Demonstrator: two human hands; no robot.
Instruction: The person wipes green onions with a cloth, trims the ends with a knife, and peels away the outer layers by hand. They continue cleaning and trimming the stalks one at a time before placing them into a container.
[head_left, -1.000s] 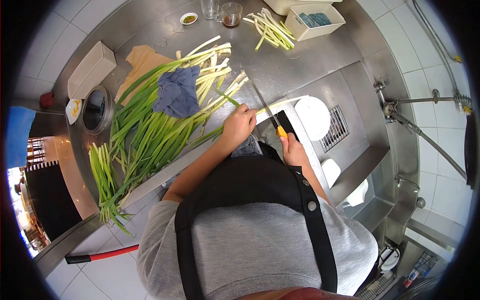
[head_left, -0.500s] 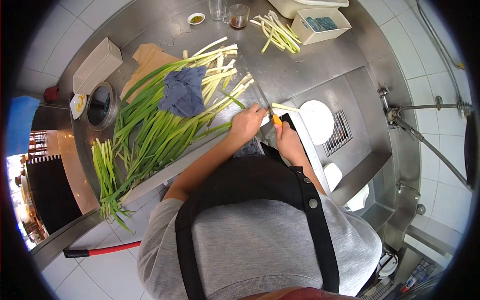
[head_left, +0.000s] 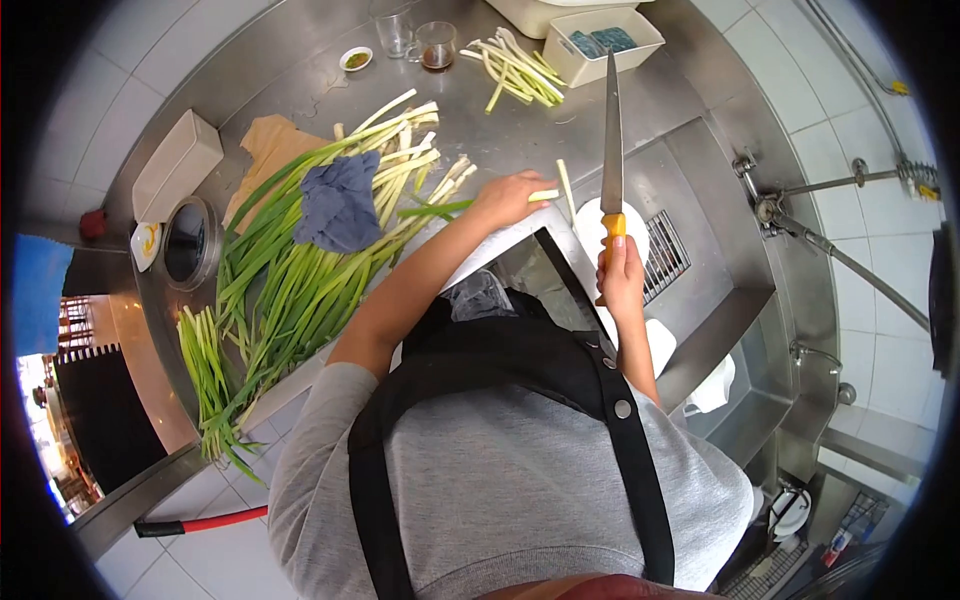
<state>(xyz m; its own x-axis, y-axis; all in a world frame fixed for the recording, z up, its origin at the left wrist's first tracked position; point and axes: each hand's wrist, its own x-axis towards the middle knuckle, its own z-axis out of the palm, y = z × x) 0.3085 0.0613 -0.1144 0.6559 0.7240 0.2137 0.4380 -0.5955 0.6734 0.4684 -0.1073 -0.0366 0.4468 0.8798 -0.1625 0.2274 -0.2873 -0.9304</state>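
Observation:
My right hand (head_left: 622, 278) is wrapped round the yellow handle of a long knife (head_left: 613, 150), its blade pointing up and away from me. My left hand (head_left: 512, 202) grips a leek (head_left: 543, 195) near the counter's front edge; its pale end sticks out to the right and its green part trails left. Just beyond that end stands a separate pale stalk piece (head_left: 566, 190). To the left of my left hand spreads a big pile of leeks (head_left: 300, 265), with a crumpled blue-grey cloth (head_left: 340, 200) on top.
Trimmed pale stalks (head_left: 515, 68) lie at the back near a cream bin (head_left: 630, 62). A glass mug (head_left: 436, 45) and small sauce dish (head_left: 356, 60) stand behind the pile. At right are a white plate (head_left: 638, 225), drain grate (head_left: 666, 255) and faucet pipes (head_left: 815, 240).
My right hand has moved right, swinging the knife away from the leek so its blade now points upward. My left hand has shifted slightly right and up, still on a leek. The view has shifted.

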